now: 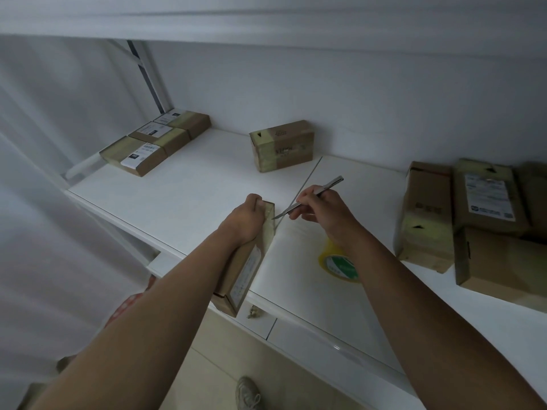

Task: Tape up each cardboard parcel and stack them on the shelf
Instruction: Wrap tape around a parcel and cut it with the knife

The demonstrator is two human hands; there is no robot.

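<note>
Risk: left hand (247,220) grips the long taped cardboard parcel (245,261) overhanging the tabletop (189,187) front edge, right hand (322,211) fingers pinch a slim metal blade (310,196) at its glossy tape, so a slip nicks thumb or slick cardboard skids off.

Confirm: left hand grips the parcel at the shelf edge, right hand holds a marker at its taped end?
Not a marker. The head view shows the right hand holding a thin metal craft knife, blade tip at the taped end of the parcel. The left hand does grip it.
</note>
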